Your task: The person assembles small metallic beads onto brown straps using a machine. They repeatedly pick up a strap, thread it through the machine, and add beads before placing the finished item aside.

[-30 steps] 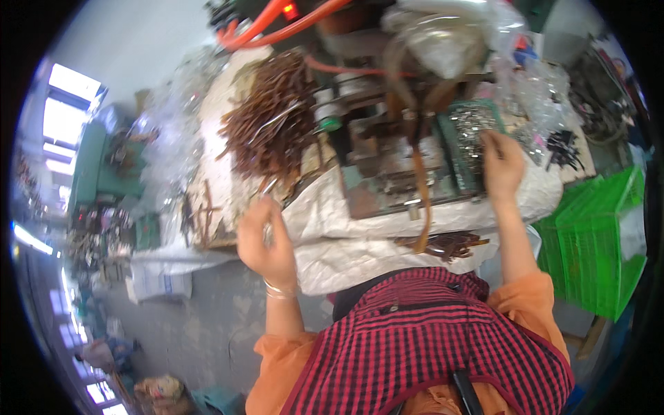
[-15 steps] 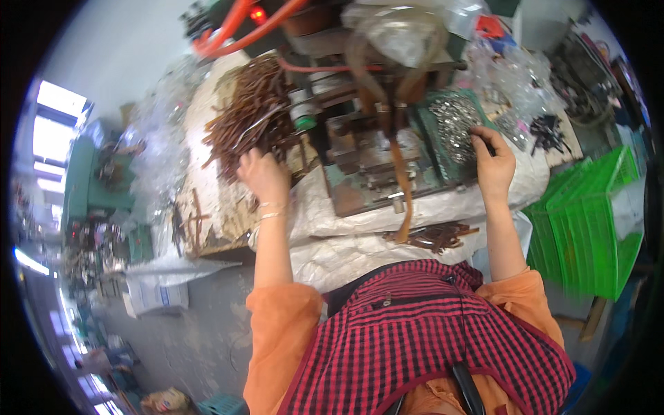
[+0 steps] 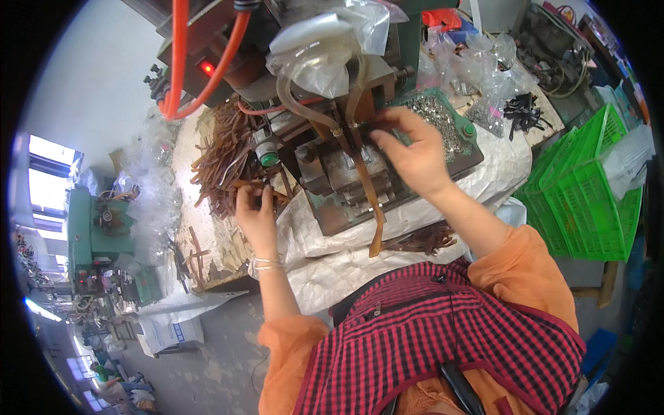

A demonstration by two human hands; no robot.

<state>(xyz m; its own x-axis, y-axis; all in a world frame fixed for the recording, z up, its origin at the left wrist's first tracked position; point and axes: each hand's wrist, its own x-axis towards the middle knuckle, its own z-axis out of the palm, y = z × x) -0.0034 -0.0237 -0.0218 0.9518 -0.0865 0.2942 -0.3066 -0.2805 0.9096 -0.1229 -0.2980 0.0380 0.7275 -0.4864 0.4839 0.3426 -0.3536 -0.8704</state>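
Two hands work at a small metal press on a cluttered desk.
Left hand (image 3: 254,213) pinches a brown strap (image 3: 243,185) from the pile; right hand (image 3: 413,146) grasps the strap (image 3: 366,181) on the press (image 3: 339,181).

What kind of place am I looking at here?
Most likely a small factory workshop. A bench-mounted press machine with an orange hose stands before the person, a pile of brown strips lies beside it, and a green machine stands further off.
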